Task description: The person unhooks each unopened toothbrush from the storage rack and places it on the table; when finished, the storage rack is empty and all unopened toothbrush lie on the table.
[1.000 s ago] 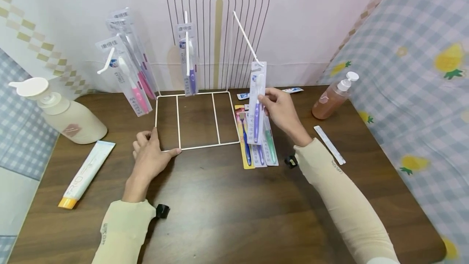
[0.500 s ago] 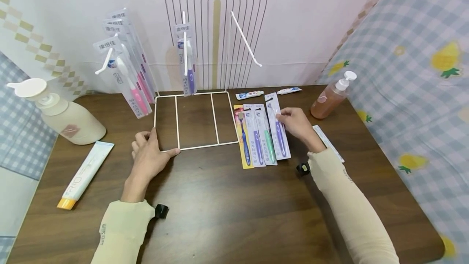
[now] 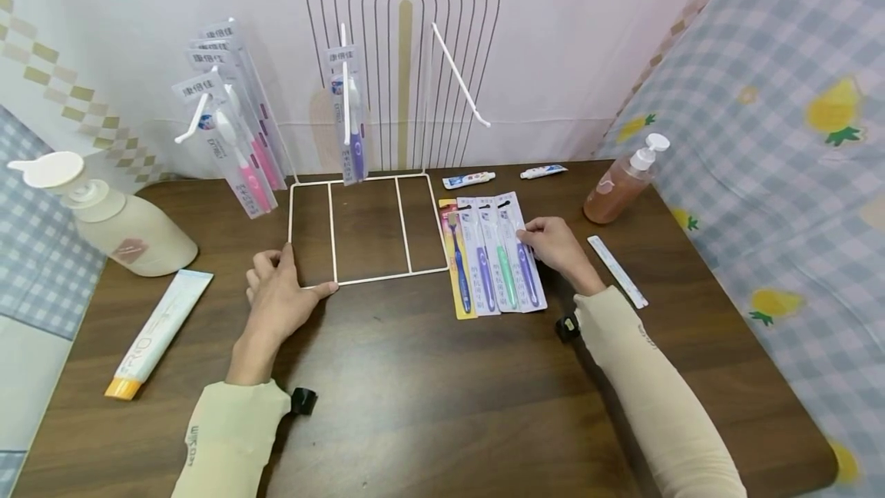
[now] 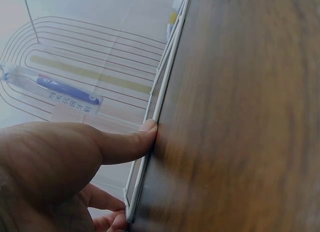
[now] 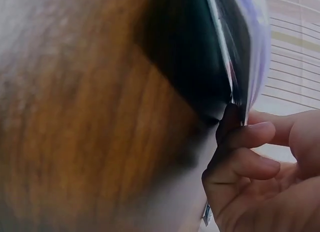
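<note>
A brown wooden table [image 3: 415, 398] carries a white wire rack [image 3: 369, 280] near its back edge, its left arm and middle arm hung with packaged toothbrushes. A cream pump bottle [image 3: 138, 233] stands at the left corner. At the rack's front left corner rests the person's left hand [image 3: 280, 294], thumb and index finger spread along the wire; the left wrist view shows the thumb tip pressing the front bar.

To the rack's right, the right hand [image 3: 555, 247], thumb and fingers closed to a pinch, holds the right edge of a purple toothbrush pack [image 3: 523, 256] on the table. The head view shows its front and hanging hole; only the right wrist view shows fingertips tucked behind its edge.

The pack is the rightmost of four, just beside a green toothbrush pack [image 3: 505, 263]; whether the two overlap cannot be told. Bare wood stretches between the forearms and from the pack's lower end to the person, while an amber bottle [image 3: 618, 189] stands beyond the right hand. The pack's long axis runs away from the person, slightly slanted, brush head toward the wall, handle toward the person.
</note>
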Demonstrator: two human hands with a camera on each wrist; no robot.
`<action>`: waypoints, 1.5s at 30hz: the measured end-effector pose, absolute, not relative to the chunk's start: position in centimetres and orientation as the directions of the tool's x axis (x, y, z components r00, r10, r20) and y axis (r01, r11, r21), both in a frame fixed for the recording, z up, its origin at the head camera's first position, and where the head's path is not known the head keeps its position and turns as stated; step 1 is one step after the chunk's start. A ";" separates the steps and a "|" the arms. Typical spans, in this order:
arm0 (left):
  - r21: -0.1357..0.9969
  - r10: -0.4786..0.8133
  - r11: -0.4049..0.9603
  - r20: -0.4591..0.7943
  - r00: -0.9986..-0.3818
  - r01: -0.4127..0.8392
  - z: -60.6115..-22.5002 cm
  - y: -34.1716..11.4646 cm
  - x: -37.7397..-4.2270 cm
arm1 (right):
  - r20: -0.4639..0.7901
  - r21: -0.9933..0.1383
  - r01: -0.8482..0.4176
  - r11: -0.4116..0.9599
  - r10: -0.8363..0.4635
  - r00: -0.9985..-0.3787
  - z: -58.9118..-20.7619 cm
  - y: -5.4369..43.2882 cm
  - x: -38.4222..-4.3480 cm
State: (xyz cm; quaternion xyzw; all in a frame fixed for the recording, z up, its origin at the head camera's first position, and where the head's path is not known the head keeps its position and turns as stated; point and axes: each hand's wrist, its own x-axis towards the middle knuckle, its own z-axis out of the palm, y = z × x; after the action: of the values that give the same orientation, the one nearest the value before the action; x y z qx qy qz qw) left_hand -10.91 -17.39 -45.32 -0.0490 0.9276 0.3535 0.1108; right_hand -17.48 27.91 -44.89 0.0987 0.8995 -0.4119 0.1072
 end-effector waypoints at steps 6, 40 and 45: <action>0.666 -0.022 0.729 -0.210 -0.977 -0.159 -45.9 -17.9 -11.1 | -0.265 -0.684 0.286 0.671 0.137 -0.954 -47.1 29.4 -19.0; 0.640 -0.026 0.744 -0.261 -0.965 -0.193 -45.1 -17.2 -10.8 | -0.228 -0.423 0.276 0.863 0.193 -0.954 -40.3 21.7 -18.9; 0.643 -0.032 0.740 -0.259 -0.965 -0.197 -45.1 -17.2 -10.9 | -0.168 -0.447 0.185 0.875 0.121 -0.978 -38.4 17.7 -20.6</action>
State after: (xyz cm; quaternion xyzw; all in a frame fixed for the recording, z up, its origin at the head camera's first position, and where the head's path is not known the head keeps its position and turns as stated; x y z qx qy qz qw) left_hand -10.89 -17.22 -45.11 -0.0617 0.9254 0.3554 0.1163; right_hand -20.60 17.66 -38.36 0.0792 0.9660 -0.2368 0.0678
